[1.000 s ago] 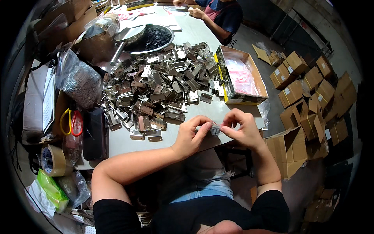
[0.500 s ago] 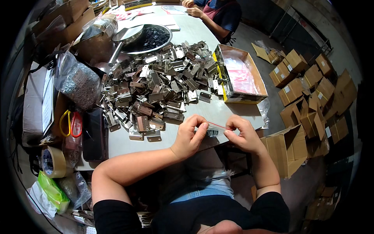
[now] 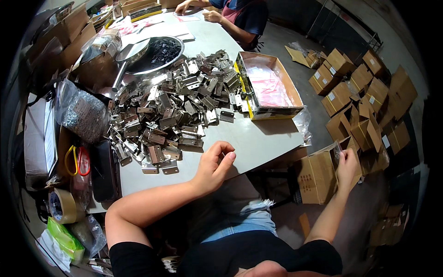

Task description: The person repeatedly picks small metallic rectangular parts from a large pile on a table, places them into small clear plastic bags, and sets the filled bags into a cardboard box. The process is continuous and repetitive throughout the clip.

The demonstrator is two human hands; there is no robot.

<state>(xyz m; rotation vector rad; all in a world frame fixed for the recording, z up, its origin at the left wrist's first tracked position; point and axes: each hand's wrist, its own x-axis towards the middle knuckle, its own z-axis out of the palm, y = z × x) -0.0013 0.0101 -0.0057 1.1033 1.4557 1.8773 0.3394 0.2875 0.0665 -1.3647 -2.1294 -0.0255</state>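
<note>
Clock face centred on the view. Left hand point(image 3: 214, 166) just off centre at six, above the near table point(image 3: 251, 143) edge, loosely curled, narrow gap between thumb and forefinger, knuckles aimed about one. Right hand point(image 3: 347, 167) well apart, between three and four, fingers pinched on a small clear plastic bag point(image 3: 338, 148); bag mostly hidden, visible part projecting from the fingertips toward eleven, long axis roughly eleven to five. Open cardboard box point(image 3: 314, 180) beneath the right hand; contact, cannot tell. Toward nine, scissors point(image 3: 70, 161) with yellow and red loops beside a dark case point(image 3: 105, 171), long axis near twelve to six. At ten, heaped metal brackets point(image 3: 189, 107), pointing every way. Between one and two, an open carton point(image 3: 295, 85) of pink-marked bags point(image 3: 267, 87), long axis eleven to five. Farther, near eleven, a metal bowl point(image 3: 179, 54) of black parts point(image 3: 162, 51), scoop point(image 3: 121, 76) handle toward seven. Farthest, at twelve, a co-worker point(image 3: 244, 18), both hands over the tabletop.
</note>
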